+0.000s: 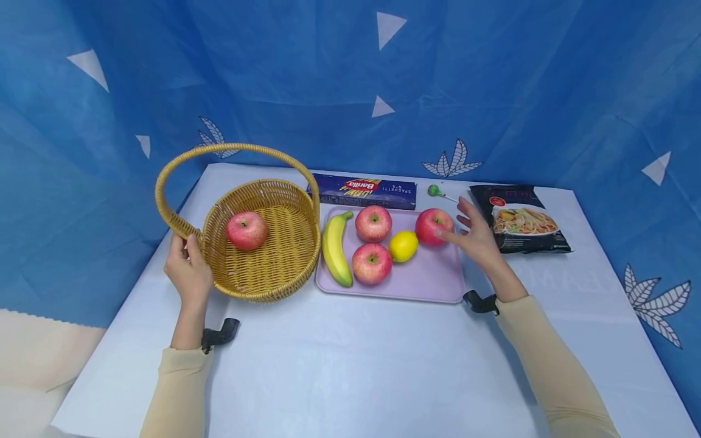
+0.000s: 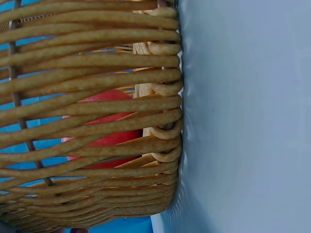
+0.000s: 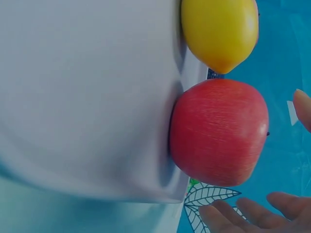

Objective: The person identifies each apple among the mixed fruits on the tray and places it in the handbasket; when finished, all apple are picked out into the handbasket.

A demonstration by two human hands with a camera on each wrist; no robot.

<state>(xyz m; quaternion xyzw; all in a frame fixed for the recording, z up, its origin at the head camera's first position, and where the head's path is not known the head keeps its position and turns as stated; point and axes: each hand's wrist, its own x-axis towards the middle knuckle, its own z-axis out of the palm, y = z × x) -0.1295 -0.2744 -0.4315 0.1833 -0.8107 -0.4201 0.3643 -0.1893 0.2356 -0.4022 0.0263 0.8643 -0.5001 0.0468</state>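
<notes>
My left hand (image 1: 188,267) grips the wicker basket (image 1: 263,295) at its left side, where the tall handle meets the rim. One red apple (image 1: 247,230) lies inside the basket, and its red skin shows through the weave in the left wrist view. My right hand (image 1: 477,238) is spread beside the rightmost apple (image 3: 218,132) on the pink tray (image 1: 421,283). Its thumb overlaps that apple in the head view, while the right wrist view shows a gap between fingers and fruit. A lemon (image 1: 403,246) sits just left of that apple.
Also on the tray are a banana (image 1: 336,249), a back apple (image 1: 373,224) and a front apple (image 1: 372,264). Behind it lie a blue spaghetti box (image 1: 367,191) and a green lollipop (image 1: 434,190). A black noodle packet (image 1: 520,219) lies to the right.
</notes>
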